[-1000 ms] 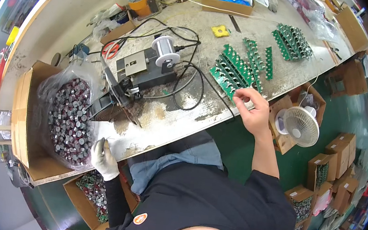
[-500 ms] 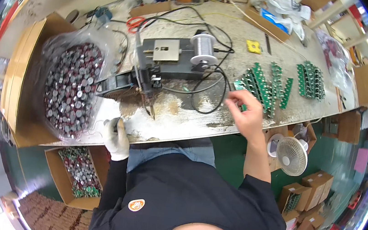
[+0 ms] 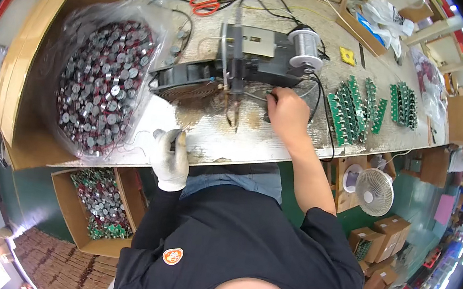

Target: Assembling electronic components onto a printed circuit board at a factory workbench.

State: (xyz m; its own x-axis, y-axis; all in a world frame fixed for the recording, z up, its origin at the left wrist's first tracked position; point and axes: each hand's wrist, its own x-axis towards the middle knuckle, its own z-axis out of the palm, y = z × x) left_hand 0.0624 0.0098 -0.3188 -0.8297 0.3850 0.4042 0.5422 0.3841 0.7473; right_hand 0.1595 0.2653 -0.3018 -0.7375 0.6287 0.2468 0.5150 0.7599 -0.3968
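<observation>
My right hand [image 3: 286, 112] is bare and rests on the worn bench top just right of the soldering machine's [image 3: 253, 60] downward tip. Its fingers are closed on what looks like a small circuit board, mostly hidden by the fingers. My left hand [image 3: 170, 157] wears a white glove and sits at the bench's front edge, pinching a small dark part. A clear bag of small metal-capped cylinders [image 3: 100, 82] lies left of it in a cardboard box [image 3: 11, 77]. Rows of green circuit boards [image 3: 354, 109] stand to the right of my right hand.
A black fan [image 3: 184, 80] lies beside the machine, with a solder spool [image 3: 305, 41] on top of it. Red scissors [image 3: 205, 5] and cables lie at the back. A second group of green boards [image 3: 403, 103] stands far right. Below the bench are a parts box [image 3: 98, 204] and a white fan [image 3: 375, 192].
My right hand has moved left from the green boards to the machine's tip. My head has turned, so the bench has shifted in view. The gloved left hand stays at the bench edge.
</observation>
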